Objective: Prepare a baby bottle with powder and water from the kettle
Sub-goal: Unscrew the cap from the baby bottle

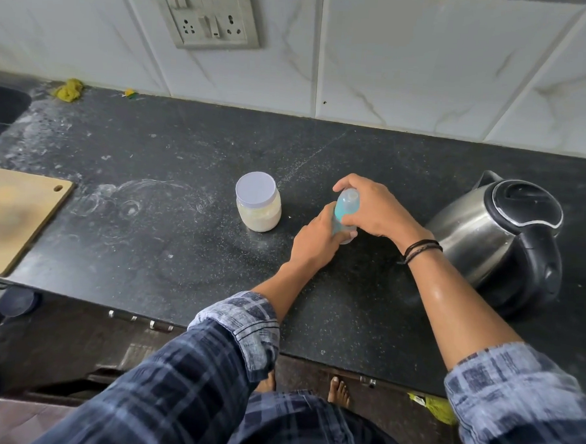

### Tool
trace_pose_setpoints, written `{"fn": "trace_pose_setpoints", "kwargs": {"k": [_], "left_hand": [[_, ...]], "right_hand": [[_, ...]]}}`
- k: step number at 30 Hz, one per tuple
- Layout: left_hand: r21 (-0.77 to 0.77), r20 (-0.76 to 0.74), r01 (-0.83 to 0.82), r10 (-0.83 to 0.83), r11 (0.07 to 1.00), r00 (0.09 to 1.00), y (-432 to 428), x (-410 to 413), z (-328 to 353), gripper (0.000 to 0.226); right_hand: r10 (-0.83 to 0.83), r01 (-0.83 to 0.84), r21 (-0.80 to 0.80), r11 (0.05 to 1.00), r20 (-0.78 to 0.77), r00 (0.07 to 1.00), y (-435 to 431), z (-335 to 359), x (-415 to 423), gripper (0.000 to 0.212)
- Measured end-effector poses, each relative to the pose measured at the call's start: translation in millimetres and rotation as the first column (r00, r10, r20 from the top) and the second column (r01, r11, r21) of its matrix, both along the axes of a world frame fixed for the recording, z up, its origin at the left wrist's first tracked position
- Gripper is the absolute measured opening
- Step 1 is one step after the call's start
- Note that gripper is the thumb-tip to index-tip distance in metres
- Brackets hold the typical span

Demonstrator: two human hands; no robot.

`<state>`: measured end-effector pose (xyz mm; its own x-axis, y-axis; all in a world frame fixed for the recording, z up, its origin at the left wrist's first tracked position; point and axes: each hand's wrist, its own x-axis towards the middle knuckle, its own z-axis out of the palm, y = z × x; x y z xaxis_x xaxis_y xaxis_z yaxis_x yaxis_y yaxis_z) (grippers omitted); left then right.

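At the far left we see a wooden cutting board (15,218) on the black countertop (152,247), its left side cut off by the frame edge and blurred, so we cannot make out the yellowish bits lying on it. Behind it a dark sink (2,106) shows only its corner. Near the middle of the counter stands the powder jar (258,202), upright, its pale lid on and whitish powder filling the lower part.

Just right of the jar, and apart from it, our left hand (314,237) wraps around the lower body of the baby bottle (345,214), fingers closed on it from the left side. The bottle stands on the counter, tilted slightly, with a clear cap above a blue collar. Our right hand (371,206) grips the bottle's top from above and from the right, fingers curled over the cap. Between them the hands hide most of the bottle, so we cannot tell what it contains.

Further right sits the steel kettle (499,241), lid shut, near the right wrist but not touching it.
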<state>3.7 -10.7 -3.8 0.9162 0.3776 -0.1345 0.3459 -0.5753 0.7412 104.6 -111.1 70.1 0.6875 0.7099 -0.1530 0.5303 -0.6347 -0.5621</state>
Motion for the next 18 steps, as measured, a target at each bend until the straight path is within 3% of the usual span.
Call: {"fn": "trace_pose_setpoints", "kwargs": {"k": [7, 18], "left_hand": [[-0.008, 0.016, -0.001, 0.001, 1.0, 1.0, -0.3, 0.1, -1.8, 0.061], [-0.016, 0.025, 0.004, -0.003, 1.0, 1.0, -0.3, -0.7, -1.7, 0.058]], "right_hand": [[-0.023, 0.025, -0.024, 0.999, 0.081, 0.996, -1.1, 1.1, -5.9, 0.051], [0.033, -0.027, -0.09, 0.996, 0.061, 0.998, 3.2, 4.4, -6.7, 0.054]]}}
